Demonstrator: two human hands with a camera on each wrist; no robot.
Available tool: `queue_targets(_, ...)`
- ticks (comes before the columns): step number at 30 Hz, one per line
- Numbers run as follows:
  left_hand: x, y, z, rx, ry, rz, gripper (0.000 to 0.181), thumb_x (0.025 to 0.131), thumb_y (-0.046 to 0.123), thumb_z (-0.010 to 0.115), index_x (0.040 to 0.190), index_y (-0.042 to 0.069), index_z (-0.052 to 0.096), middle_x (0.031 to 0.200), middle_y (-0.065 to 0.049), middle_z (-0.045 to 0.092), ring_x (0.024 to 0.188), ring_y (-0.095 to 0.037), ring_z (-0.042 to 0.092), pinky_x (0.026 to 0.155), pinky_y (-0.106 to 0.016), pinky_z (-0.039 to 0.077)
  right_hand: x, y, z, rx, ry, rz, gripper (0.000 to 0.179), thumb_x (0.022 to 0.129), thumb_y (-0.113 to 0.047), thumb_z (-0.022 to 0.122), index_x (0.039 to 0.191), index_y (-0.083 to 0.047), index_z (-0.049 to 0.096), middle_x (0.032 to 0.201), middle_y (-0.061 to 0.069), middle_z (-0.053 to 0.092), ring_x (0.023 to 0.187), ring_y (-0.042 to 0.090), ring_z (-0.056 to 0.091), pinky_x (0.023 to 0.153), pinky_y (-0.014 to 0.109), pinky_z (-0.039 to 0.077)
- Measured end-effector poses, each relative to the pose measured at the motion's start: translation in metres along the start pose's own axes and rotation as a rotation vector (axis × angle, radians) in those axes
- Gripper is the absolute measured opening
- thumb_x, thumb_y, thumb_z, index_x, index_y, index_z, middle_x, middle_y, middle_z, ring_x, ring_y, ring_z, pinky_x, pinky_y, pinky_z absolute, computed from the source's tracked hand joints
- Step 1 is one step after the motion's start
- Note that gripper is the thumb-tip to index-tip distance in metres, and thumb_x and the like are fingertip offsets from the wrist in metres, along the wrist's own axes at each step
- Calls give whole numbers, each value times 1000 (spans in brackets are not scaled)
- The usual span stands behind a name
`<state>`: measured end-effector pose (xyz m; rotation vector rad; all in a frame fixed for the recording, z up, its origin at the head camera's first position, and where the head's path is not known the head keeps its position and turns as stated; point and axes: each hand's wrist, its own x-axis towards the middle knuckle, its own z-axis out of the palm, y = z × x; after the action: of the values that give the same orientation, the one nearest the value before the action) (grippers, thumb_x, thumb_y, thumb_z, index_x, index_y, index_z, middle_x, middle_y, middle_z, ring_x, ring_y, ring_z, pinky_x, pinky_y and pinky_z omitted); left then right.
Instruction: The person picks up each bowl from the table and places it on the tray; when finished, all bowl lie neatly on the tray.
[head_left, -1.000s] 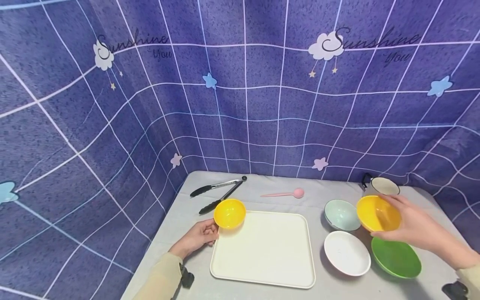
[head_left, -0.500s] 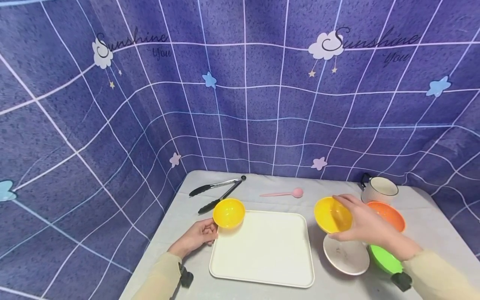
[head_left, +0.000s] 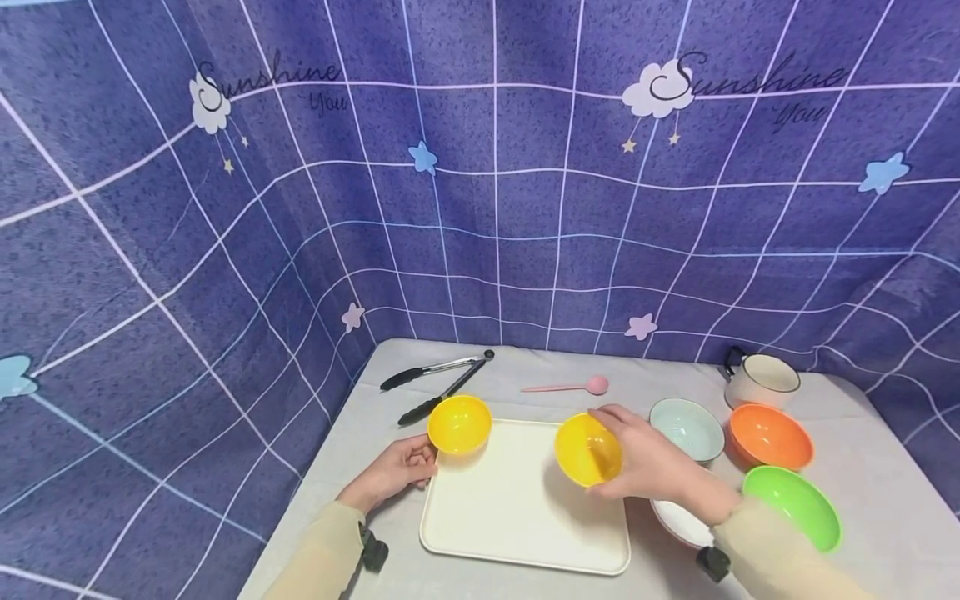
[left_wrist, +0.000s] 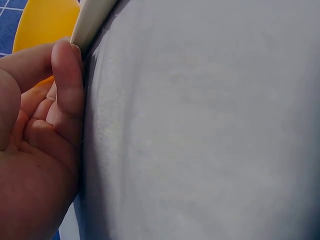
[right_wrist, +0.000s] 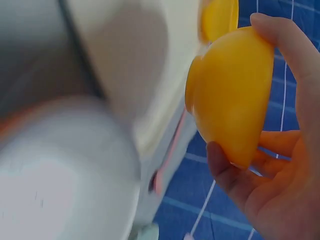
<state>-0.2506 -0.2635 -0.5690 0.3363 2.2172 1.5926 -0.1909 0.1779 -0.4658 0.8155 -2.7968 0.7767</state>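
My right hand [head_left: 648, 454] grips a yellow bowl [head_left: 588, 450] by its rim, fingers at the far side and thumb at the near side. It holds the bowl above the right part of a cream rectangular tray [head_left: 517, 517], and the bowl's shadow falls there. In the right wrist view the held bowl [right_wrist: 230, 95] shows side-on, its foot toward the tray. A second yellow bowl [head_left: 460, 425] sits at the tray's far left corner. Beside that bowl, my left hand [head_left: 393, 473] pinches the tray's left edge with curled fingers; the left wrist view shows fingertips [left_wrist: 67, 55] right at the rim.
Right of the tray stand a pale green bowl [head_left: 686, 429], an orange bowl [head_left: 770, 437], a bright green dish [head_left: 798, 504] and a white dish [head_left: 682, 523], partly hidden by my right arm. Behind are a white pot [head_left: 761, 383], a pink spoon [head_left: 596, 385] and black-handled tongs [head_left: 442, 398].
My right hand has carried the yellow bowl leftward from over the orange bowl, past the pale green bowl and white dish, to above the tray. My left hand has stayed at the tray's edge.
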Motion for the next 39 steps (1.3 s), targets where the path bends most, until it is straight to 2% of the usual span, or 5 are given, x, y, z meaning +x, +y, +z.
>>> queue_targets(10,0,0,1,-7,-4,15,53,96,5,73,146,3,56,93,-10,63,74,-16,58,66,-24,54,20,-40,52,63,-100,-36,110,59,-51,96,145,4,54,143,18,55,128,36,57,108,52,46)
queue_targets(20,-1,-1,1,-17,-17,34,51,97,3,73,145,2,56,94,-11,62,75,-19,57,66,-25,53,31,-67,96,88,-178,-38,112,60,-54,96,149,-1,52,143,9,55,128,27,56,111,43,44)
queue_targets(27,-2,-1,-1,-48,-50,63,50,97,-1,70,144,-3,54,95,-14,62,76,-17,58,67,-24,54,37,-82,114,123,-187,-14,113,61,-55,95,152,-5,49,146,3,52,132,21,52,113,39,42)
queue_targets(34,0,-3,-3,-57,-45,46,49,96,-1,70,143,-3,55,94,-10,61,75,-17,58,67,-24,55,45,-106,126,144,-216,22,116,63,-55,95,157,-9,43,154,1,46,138,18,46,115,38,39)
queue_targets(39,2,-3,-1,-49,-35,26,48,97,-1,70,142,0,56,92,-9,62,75,-18,58,67,-25,55,49,-119,132,151,-221,-1,120,63,-57,96,159,-8,41,160,4,41,140,18,44,115,38,38)
